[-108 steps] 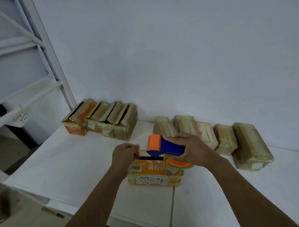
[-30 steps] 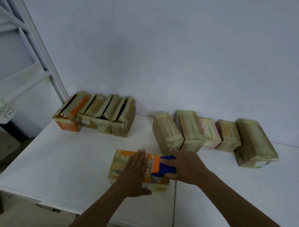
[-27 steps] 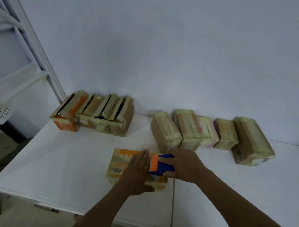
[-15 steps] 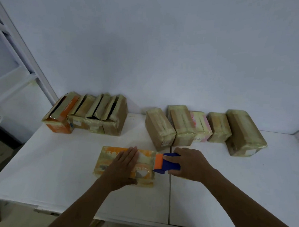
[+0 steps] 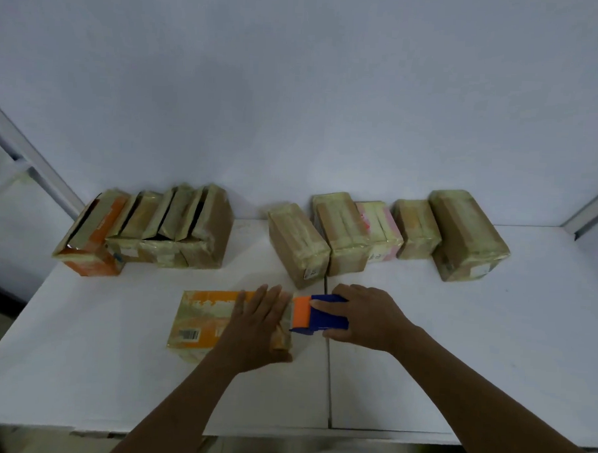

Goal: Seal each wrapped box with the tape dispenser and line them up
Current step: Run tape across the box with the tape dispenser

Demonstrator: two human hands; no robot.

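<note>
- A white table (image 5: 473, 353) stands against a plain pale wall (image 5: 296, 89), and a seam in the tabletop runs down the frame just right of centre
- At the centre of the frame an orange box (image 5: 204, 319) lies flat on the table, glossy with wrap, with a barcode at its lower left corner
- The left hand (image 5: 257, 324) lies flat on the right half of that box, fingers straight and close together, pressing it down
- The right hand (image 5: 365, 318) grips the tape dispenser (image 5: 316, 316), fingers curled over its blue body and thumb along the near side; the dispenser's orange front end sits at the box's right edge, and I cannot tell whether tape is stuck down there
- Right of centre, along the wall, a row of five boxes (image 5: 341, 235) lies side by side, each banded in yellowish tape; these look sealed and placed, though the leftmost one sits skewed, so the line is not yet tidy
- At the upper left a cluster of boxes (image 5: 174, 234) stands packed together with dark gaps along their tops; I judge their flaps loose and these boxes still waiting for tape
- Overall the job looks roughly half done: the orange box is mid-seal and has yet to join the row, and the whole left cluster remains after it
</note>
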